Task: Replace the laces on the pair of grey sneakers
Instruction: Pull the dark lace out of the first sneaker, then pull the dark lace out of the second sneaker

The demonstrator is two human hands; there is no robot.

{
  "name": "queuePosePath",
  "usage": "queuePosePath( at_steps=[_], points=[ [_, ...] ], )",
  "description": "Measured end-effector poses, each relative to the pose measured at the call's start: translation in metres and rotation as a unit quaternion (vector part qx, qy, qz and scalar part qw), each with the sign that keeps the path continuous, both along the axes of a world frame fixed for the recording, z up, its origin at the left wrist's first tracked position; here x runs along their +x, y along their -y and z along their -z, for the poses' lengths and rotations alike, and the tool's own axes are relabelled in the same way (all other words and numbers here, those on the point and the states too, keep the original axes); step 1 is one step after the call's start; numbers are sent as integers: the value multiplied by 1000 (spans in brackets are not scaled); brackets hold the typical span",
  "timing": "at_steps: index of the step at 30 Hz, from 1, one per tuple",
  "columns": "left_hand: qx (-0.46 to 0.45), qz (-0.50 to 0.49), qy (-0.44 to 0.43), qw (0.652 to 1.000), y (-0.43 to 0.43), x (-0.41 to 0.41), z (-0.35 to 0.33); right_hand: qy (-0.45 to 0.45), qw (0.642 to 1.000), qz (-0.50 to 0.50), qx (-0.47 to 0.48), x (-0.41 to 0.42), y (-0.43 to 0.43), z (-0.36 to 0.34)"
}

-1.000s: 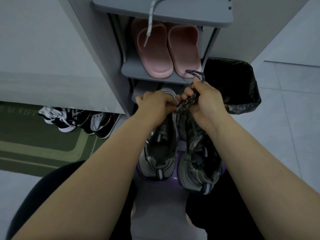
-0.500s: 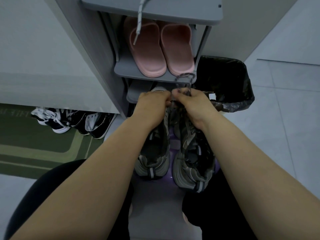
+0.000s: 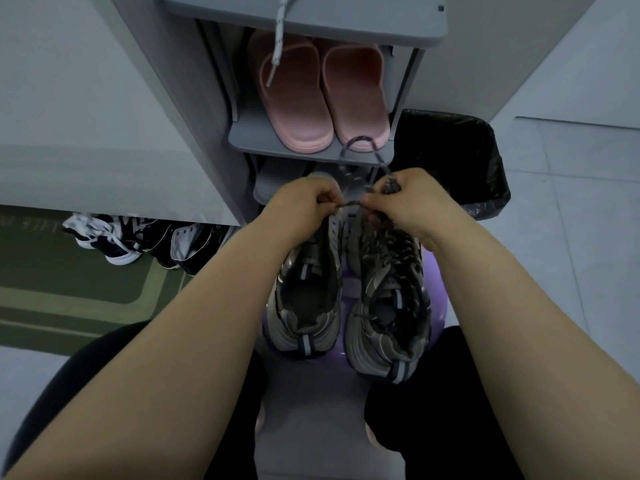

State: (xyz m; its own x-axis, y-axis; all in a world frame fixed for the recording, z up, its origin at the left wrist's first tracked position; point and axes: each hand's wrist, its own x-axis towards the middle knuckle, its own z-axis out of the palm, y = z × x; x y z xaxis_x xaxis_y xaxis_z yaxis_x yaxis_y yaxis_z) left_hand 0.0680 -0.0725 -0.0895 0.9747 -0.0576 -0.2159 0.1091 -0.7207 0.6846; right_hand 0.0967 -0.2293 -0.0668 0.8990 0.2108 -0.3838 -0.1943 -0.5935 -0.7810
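Note:
Two grey sneakers stand side by side on a purple stool, toes away from me. The left sneaker (image 3: 308, 299) has no lace in its eyelets; the right sneaker (image 3: 388, 306) is laced with a dark lace. My left hand (image 3: 304, 206) pinches one end of a dark grey lace (image 3: 360, 147) above the sneakers' toes. My right hand (image 3: 408, 199) grips the rest of that lace bunched in its fingers, and a loop rises above both hands. A white speckled lace (image 3: 277, 46) hangs from the top shelf of the rack.
A grey shoe rack (image 3: 263, 140) stands right behind the sneakers with pink slippers (image 3: 318, 95) on its middle shelf. A bin with a black bag (image 3: 450, 157) is at the right. Black-and-white sneakers (image 3: 145, 240) lie on the green mat at the left.
My hands have drawn slightly apart, stretching a short length of the dark lace between them. The lace loop above them stands taller than before.

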Motion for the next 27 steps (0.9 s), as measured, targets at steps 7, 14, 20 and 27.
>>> queuePosePath(
  at_steps=[7, 14, 20, 27],
  points=[
    [20, 9, -5, 1000, 1, -4, -11, -42, 971, 179, 153, 4, 14, -6],
    [133, 171, -13, 976, 24, -26, -35, -168, 882, 369, 239, 26, 59, 7],
    [159, 193, -64, 966, 40, -39, -33, -130, 812, 424, 379, 76, 82, 14],
    [184, 179, -36, 966, 49, -42, -38, -179, 887, 339, 258, 75, 102, 10]
  ],
)
